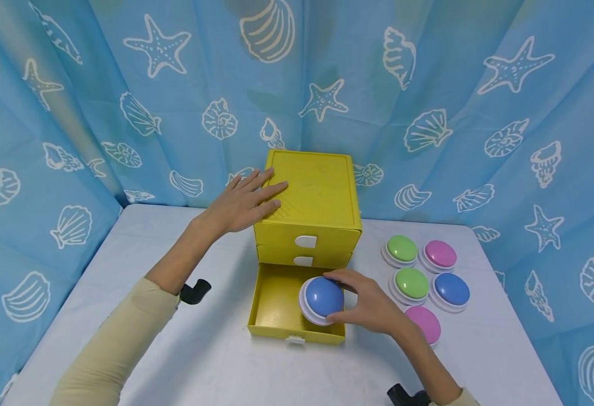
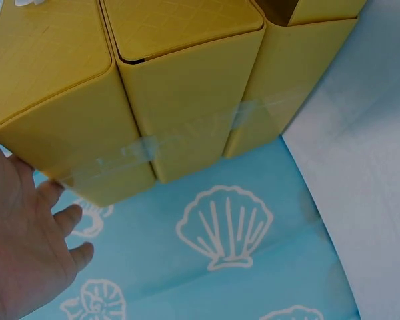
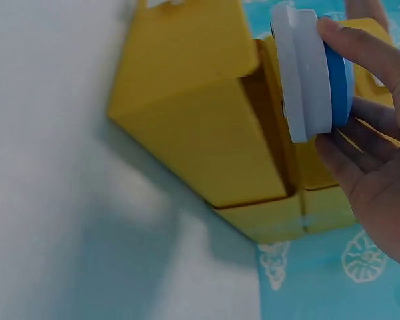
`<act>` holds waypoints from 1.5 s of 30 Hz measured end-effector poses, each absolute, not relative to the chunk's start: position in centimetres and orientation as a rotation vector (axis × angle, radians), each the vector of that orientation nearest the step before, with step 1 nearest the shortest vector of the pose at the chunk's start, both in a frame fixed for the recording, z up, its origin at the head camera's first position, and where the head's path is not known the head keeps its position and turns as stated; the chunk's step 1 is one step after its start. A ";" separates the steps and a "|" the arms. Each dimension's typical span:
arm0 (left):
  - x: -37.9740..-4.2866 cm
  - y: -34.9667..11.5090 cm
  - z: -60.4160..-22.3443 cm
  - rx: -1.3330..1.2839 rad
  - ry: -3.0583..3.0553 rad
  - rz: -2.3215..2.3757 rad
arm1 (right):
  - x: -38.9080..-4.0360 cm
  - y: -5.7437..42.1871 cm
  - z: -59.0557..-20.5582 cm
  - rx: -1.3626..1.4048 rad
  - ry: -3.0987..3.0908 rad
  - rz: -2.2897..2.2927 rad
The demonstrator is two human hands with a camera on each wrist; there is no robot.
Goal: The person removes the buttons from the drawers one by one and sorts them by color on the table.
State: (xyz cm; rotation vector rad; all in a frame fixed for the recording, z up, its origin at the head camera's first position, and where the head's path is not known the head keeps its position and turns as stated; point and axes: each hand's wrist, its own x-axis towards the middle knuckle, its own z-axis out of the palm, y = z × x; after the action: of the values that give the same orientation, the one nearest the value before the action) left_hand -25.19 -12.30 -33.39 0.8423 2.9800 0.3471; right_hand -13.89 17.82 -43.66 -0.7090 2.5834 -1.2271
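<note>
A yellow drawer cabinet (image 1: 309, 192) stands at the back of the table, its bottom drawer (image 1: 271, 299) pulled out. My left hand (image 1: 243, 203) rests on the left part of the cabinet top with the fingers spread straight; in the left wrist view its fingers (image 2: 68, 219) show by the cabinet's side. Between thumb and fingers my right hand (image 1: 370, 301) grips a blue dome push button (image 1: 324, 296) with a white base, held over the right part of the open drawer. The right wrist view shows that button (image 3: 307, 73) edge-on above the drawer, pinched by its rim.
To the right on the white table (image 1: 216, 361) sit more dome buttons: two green ones (image 1: 402, 248), two pink ones (image 1: 440, 254) and a blue one (image 1: 451, 289). The upper two drawers (image 1: 276, 237) are closed. A blue shell-patterned curtain (image 1: 327, 73) hangs behind and at both sides.
</note>
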 end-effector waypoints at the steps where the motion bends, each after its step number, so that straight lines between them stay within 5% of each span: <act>1: -25.2 -12.3 -33.4 0.843 2.983 0.346 | -13.8 18.0 -43.3 -0.709 2.576 -1.251; 24: -25.2 -12.2 -33.4 0.855 2.946 0.380 | -10.4 27.0 -39.2 -0.355 2.806 -1.132; 45: -25.1 -12.4 -33.2 0.867 2.958 0.365 | -8.3 35.6 -41.5 -0.338 2.880 -1.215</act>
State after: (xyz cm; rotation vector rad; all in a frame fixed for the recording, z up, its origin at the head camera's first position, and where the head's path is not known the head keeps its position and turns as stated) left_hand -25.11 -12.36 -33.25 0.8673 2.9584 0.3655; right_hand -8.27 35.59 -41.49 -0.3376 2.8796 -1.2149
